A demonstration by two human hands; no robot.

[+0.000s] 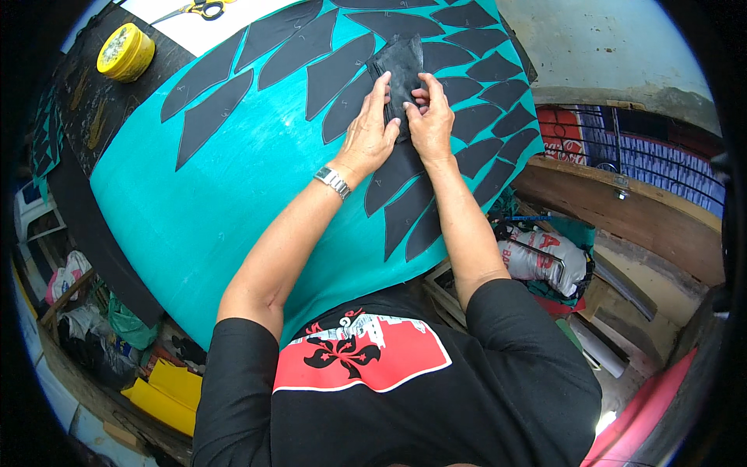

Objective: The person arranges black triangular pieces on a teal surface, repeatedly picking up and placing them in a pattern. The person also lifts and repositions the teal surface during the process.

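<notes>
A stack of thin black cut pieces (400,68) stands out over the upper middle of a large teal sheet (187,210). My left hand (366,134) closes on the stack's left edge, its fingers along the side and its thumb at the lower end. From the other side my right hand (433,128) grips the right edge with curled fingers, its thumb close to the left one. Flat black leaf-shaped pieces (214,117) with pale outlines lie spread over the sheet around both hands. Whether the stack touches the pieces beneath it I cannot tell.
A yellow round tub (126,53) stands on the dark tabletop at the far left. Scissors with yellow-and-black handles (208,8) lie on white paper at the top. Bags (545,257) sit below the table's right side, near a wooden ledge (622,218).
</notes>
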